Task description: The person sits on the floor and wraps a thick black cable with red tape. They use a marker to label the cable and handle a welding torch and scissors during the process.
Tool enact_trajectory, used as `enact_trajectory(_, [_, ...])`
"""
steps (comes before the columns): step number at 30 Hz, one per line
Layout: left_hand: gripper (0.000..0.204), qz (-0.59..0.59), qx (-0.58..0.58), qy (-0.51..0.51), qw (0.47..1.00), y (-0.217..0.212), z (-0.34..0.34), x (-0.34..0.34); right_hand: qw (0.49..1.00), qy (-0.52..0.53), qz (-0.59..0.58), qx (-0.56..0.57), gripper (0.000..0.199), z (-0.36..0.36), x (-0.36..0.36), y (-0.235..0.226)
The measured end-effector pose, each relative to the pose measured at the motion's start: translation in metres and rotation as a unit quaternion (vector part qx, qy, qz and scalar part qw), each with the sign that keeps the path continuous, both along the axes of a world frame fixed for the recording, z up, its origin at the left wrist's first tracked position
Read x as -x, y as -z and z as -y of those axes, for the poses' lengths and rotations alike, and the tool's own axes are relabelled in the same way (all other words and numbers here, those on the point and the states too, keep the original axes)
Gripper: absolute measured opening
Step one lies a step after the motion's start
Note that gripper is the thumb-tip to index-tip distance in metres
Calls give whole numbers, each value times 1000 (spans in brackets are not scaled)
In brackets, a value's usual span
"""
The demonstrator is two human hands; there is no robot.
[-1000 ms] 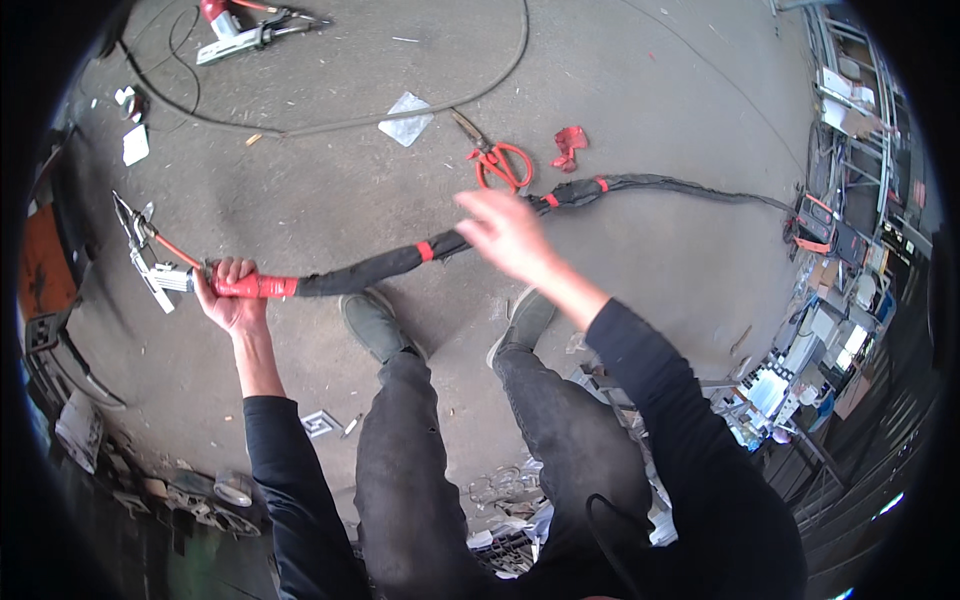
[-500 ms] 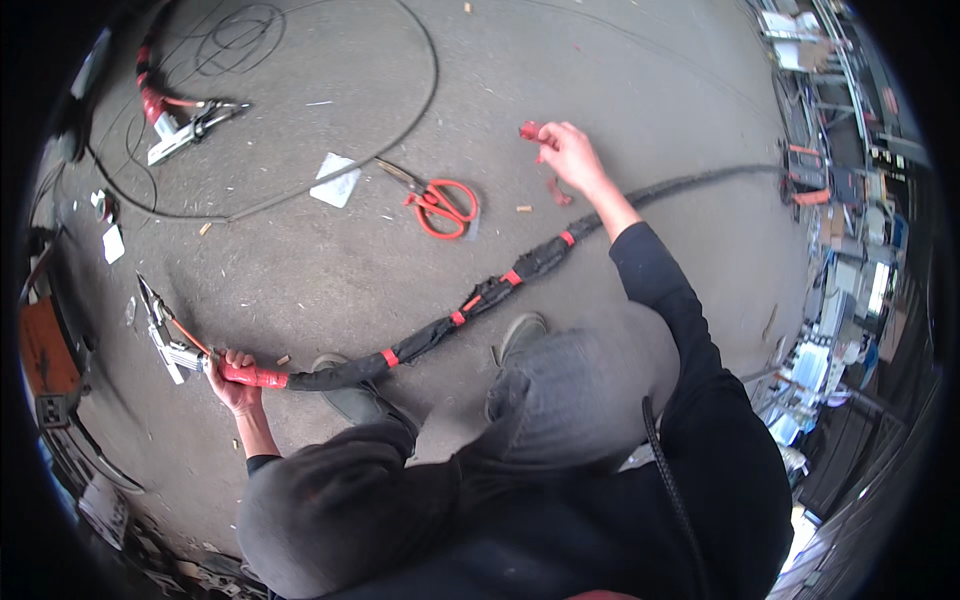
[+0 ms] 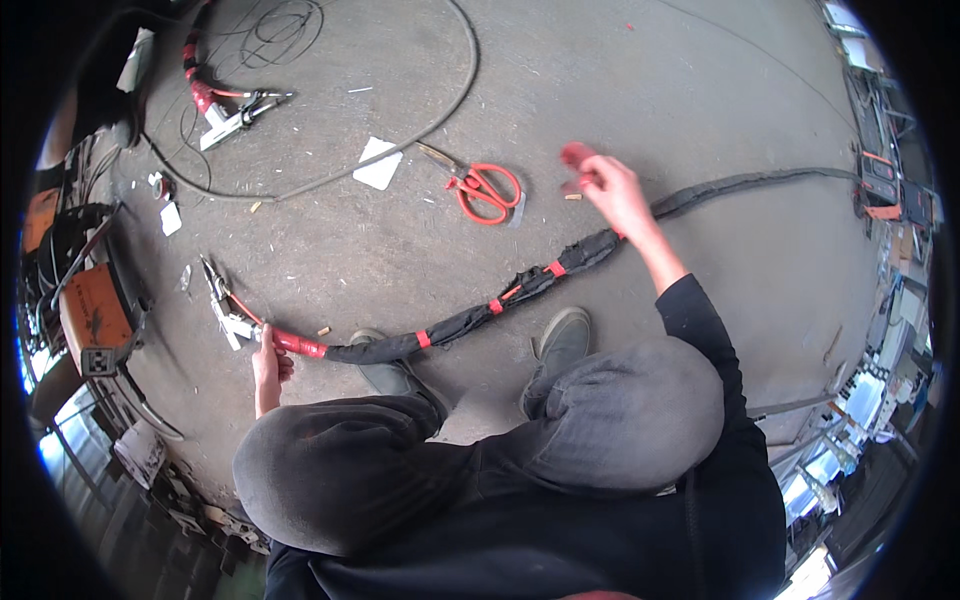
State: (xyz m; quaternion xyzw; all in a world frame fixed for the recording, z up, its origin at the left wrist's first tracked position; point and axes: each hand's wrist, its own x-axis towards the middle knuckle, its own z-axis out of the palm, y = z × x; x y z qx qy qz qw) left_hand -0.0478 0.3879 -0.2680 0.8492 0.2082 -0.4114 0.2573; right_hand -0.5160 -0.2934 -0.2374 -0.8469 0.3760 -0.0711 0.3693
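A long black-wrapped cable [image 3: 372, 351] with red tape bands crosses the floor before my feet. At its left end, a red-taped section joins a silver pointed tool [image 3: 228, 318] with a thin orange-red tube. My left hand [image 3: 268, 372] is at that joint, thumb up against it and fingers curled, closed on the red-taped cable end. Out to the right, above the cable, my right hand [image 3: 618, 195] is closed on a roll of red tape [image 3: 576, 156], which is blurred by motion. Red-handled scissors [image 3: 488, 193] lie on the floor left of the right hand.
Beside the scissors lies a white paper piece [image 3: 378, 164]. A second silver tool [image 3: 236, 122] on a red-banded cable rests at the upper left, near a loose grey cable [image 3: 420, 130]. An orange machine [image 3: 100, 310] stands far left; a red-and-black box [image 3: 880, 185] is far right.
The view has shifted, so the floor things appear farther right. My left hand has changed its hold, from wrapped over the red section to its tool end. My right hand still holds the tape.
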Motion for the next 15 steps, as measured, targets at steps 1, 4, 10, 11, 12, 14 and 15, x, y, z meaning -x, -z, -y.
enact_trajectory(1, [85, 23, -79, 23, 996, -10, 14, 4, 997, -54, 44, -19, 20, -15, -25, -3])
enact_trajectory(4, [63, 284, -161, 333, 885, -58, 87, 39, 974, -181, 130, -33, 21, -74, -111, -17])
enact_trajectory(10, [71, -32, 547, 211, 810, -85, 295, 155, 907, -306, 222, -183, 31, -184, -178, -79])
enact_trajectory(11, [51, 16, 475, 278, 835, -87, 308, 152, 891, -308, 163, -290, 39, -180, -170, -81])
enact_trajectory(12, [41, -6, 448, 268, 853, -85, 322, 149, 881, -265, 152, -362, 41, -170, -166, -77])
enact_trajectory(14, [27, -46, 388, 178, 903, -78, 342, 148, 951, -210, 142, -176, 51, -135, -149, -53])
enact_trajectory(15, [28, -2, 399, 250, 882, -73, 354, 143, 978, -163, 90, 90, 58, -115, -146, -34])
